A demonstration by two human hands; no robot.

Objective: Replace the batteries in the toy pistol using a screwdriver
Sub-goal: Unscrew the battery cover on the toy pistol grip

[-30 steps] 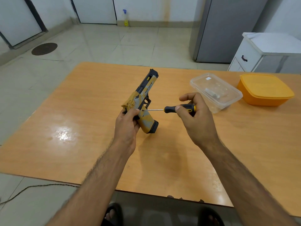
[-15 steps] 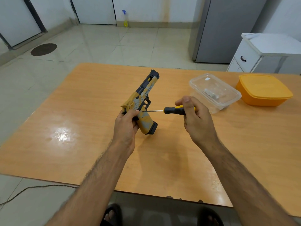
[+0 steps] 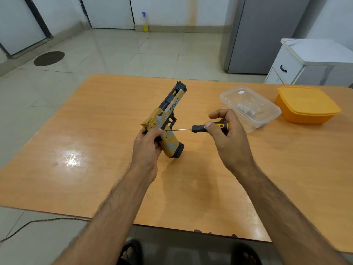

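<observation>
A yellow, grey and black toy pistol [image 3: 168,119] stands with its grip base on the wooden table [image 3: 95,131], barrel pointing up and away. My left hand [image 3: 148,148] grips the back of its handle. My right hand [image 3: 227,140] holds the black and yellow handle of a screwdriver [image 3: 208,127] between thumb and fingers. The thin shaft lies level, and its tip touches the right side of the pistol's grip just beside my left thumb.
A clear plastic container [image 3: 250,108] with small items inside sits at the back right of the table. An orange lidded box [image 3: 307,105] stands further right. A white cabinet [image 3: 305,62] and a grey fridge [image 3: 263,33] stand behind the table.
My right hand's fingers have shifted round the screwdriver handle, turning it, while the tip stays on the pistol's grip. My left hand and the pistol have held still.
</observation>
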